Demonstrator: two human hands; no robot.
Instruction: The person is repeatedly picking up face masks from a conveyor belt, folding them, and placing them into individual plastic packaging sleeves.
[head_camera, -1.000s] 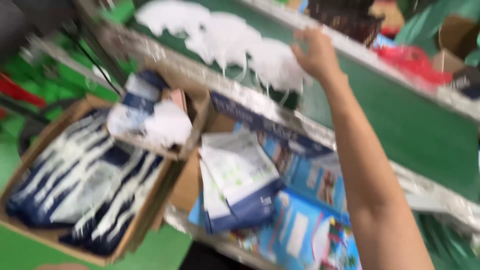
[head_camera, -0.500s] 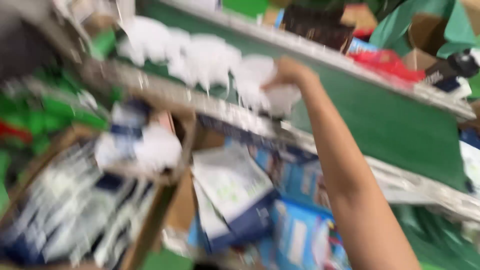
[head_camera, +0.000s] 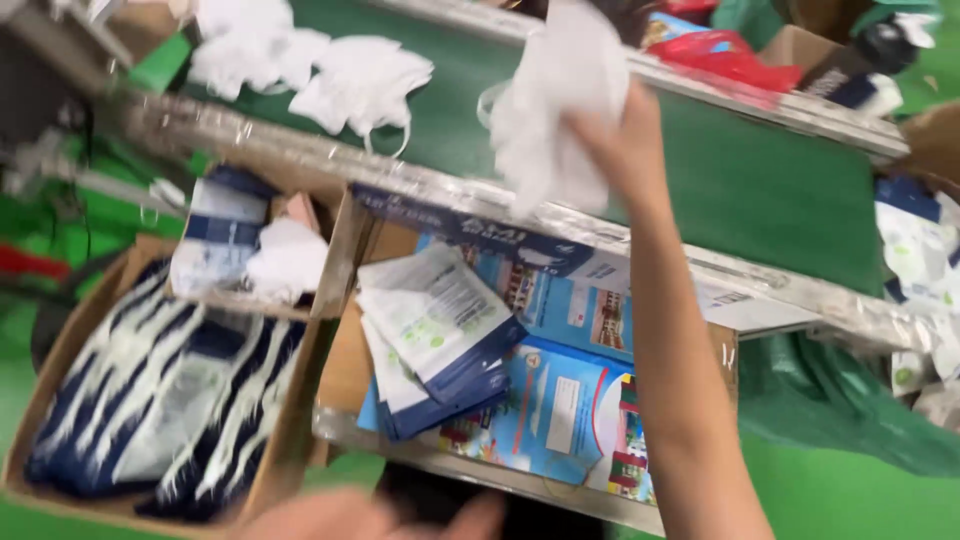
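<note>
My right hand (head_camera: 622, 140) is raised over the green conveyor belt (head_camera: 760, 180) and grips a bunch of white face masks (head_camera: 560, 100) that hang from my fingers. More white masks (head_camera: 330, 70) lie loose on the belt to the left. My left hand (head_camera: 380, 515) shows blurred at the bottom edge, fingers spread and holding nothing. Below my right arm, a cardboard box (head_camera: 345, 370) holds a stack of white and blue pouches (head_camera: 440, 340) lying on blue printed sheets (head_camera: 570, 420).
A cardboard box (head_camera: 60, 350) at the lower left is filled with rows of blue and white packets. A smaller box (head_camera: 240, 240) with packets sits above it. A metal rail (head_camera: 700, 265) edges the belt. Red and white packages (head_camera: 720, 50) lie at the belt's far side.
My right hand has closed on white masks on the belt and lifted them up. The camera view has shifted, and my left hand has come into sight at the bottom.
</note>
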